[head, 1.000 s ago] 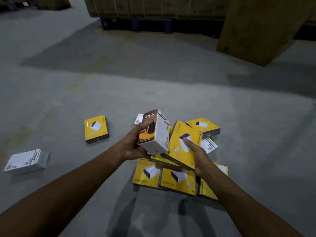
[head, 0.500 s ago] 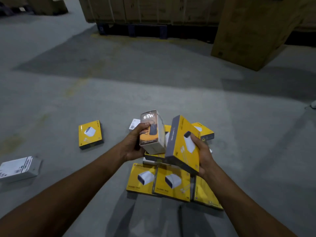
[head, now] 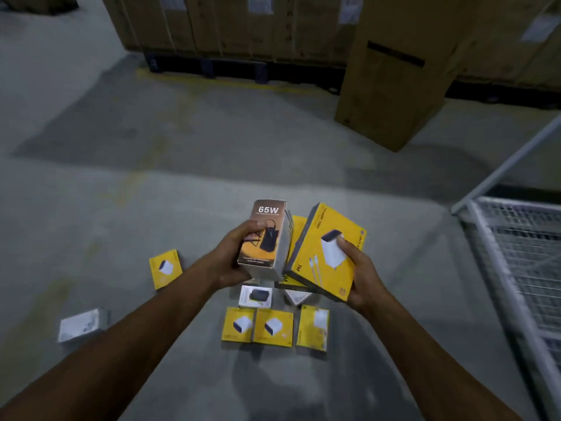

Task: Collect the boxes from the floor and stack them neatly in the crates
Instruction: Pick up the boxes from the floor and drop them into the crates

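The left hand (head: pixel 233 262) is wrapped round a tall brown card box marked 65W (head: pixel 265 238); the right hand (head: pixel 361 278) grips a flat yellow box (head: pixel 321 253), thumb on its front; both boxes are up in the air, left of the grey wire crate (head: pixel 516 268); more flat square yellow boxes (head: pixel 273 326) lie on the hard grey floor (head: pixel 182 192), left of the crate too.
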`<action>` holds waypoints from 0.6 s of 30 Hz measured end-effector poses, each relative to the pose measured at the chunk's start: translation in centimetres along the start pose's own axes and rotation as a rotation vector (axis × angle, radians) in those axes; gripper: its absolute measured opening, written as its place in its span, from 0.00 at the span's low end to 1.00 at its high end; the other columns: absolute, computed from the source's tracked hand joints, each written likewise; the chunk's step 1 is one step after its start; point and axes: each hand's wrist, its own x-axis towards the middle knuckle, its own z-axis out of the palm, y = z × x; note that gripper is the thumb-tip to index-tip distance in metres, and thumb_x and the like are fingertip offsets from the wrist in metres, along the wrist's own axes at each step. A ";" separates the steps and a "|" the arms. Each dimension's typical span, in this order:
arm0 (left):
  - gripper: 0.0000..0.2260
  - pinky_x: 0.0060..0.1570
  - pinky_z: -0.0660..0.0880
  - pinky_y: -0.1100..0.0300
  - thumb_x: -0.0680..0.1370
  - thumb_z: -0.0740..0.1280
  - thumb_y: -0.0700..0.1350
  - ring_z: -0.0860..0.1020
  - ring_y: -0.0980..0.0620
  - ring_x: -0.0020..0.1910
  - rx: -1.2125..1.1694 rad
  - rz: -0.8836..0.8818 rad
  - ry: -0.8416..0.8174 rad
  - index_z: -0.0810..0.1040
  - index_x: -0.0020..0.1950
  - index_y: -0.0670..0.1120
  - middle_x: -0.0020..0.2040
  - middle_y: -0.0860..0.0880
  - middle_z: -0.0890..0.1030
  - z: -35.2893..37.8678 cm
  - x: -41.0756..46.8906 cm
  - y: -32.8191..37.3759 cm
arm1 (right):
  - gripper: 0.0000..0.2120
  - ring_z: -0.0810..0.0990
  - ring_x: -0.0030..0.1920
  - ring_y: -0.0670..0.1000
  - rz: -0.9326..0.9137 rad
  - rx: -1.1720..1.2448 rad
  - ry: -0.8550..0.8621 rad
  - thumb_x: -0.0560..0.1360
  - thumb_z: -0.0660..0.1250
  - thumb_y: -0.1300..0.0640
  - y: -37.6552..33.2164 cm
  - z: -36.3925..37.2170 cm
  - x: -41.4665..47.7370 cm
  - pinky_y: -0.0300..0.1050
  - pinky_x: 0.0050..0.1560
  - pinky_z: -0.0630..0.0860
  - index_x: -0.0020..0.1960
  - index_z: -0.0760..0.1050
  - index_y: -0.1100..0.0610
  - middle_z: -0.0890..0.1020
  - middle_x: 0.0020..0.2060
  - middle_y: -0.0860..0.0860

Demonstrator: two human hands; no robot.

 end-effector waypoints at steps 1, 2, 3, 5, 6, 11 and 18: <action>0.20 0.52 0.75 0.52 0.66 0.76 0.51 0.81 0.44 0.45 0.005 0.018 0.034 0.82 0.54 0.44 0.47 0.43 0.84 2.7 -1.7 1.9 | 0.18 0.84 0.52 0.62 -0.011 -0.009 0.019 0.78 0.64 0.50 -2.3 1.6 -2.4 0.61 0.52 0.82 0.64 0.77 0.57 0.83 0.58 0.59; 0.18 0.51 0.74 0.52 0.70 0.72 0.52 0.80 0.45 0.45 0.005 0.037 0.057 0.81 0.56 0.44 0.47 0.43 0.84 5.4 -3.5 3.7 | 0.17 0.84 0.52 0.61 -0.035 -0.036 0.043 0.77 0.64 0.51 -4.6 3.4 -4.9 0.60 0.52 0.82 0.63 0.78 0.57 0.83 0.58 0.59; 0.18 0.52 0.74 0.52 0.73 0.69 0.53 0.79 0.45 0.46 0.009 0.048 0.069 0.80 0.58 0.44 0.48 0.43 0.83 8.1 -5.3 5.6 | 0.18 0.84 0.54 0.62 -0.060 -0.076 0.065 0.75 0.65 0.51 -6.8 5.2 -7.3 0.60 0.54 0.81 0.62 0.79 0.57 0.83 0.58 0.59; 0.18 0.52 0.76 0.53 0.76 0.64 0.55 0.81 0.46 0.46 0.071 0.054 0.061 0.80 0.59 0.44 0.50 0.43 0.83 13.1 -9.0 8.9 | 0.18 0.83 0.56 0.62 -0.098 -0.181 0.090 0.73 0.68 0.49 -10.7 8.5 -12.0 0.62 0.60 0.78 0.59 0.81 0.57 0.84 0.57 0.60; 0.19 0.53 0.76 0.53 0.77 0.64 0.56 0.82 0.46 0.45 0.118 0.056 0.056 0.81 0.59 0.45 0.51 0.43 0.84 15.2 -10.8 10.6 | 0.19 0.83 0.56 0.63 -0.119 -0.219 0.102 0.71 0.70 0.49 -12.5 10.2 -14.2 0.63 0.61 0.77 0.59 0.81 0.57 0.84 0.56 0.59; 0.17 0.51 0.76 0.52 0.77 0.63 0.58 0.84 0.47 0.42 0.311 0.074 0.041 0.82 0.56 0.48 0.47 0.45 0.86 24.1 -19.3 18.0 | 0.19 0.84 0.55 0.61 -0.187 -0.251 0.193 0.73 0.71 0.49 -19.3 17.2 -24.6 0.61 0.59 0.79 0.61 0.80 0.56 0.85 0.55 0.58; 0.17 0.48 0.77 0.54 0.78 0.62 0.60 0.84 0.48 0.39 0.582 0.078 -0.036 0.83 0.49 0.50 0.43 0.46 0.86 35.2 -27.2 23.1 | 0.22 0.83 0.57 0.62 -0.314 -0.109 0.251 0.74 0.72 0.51 -24.8 21.0 -36.1 0.64 0.62 0.76 0.65 0.78 0.57 0.83 0.58 0.59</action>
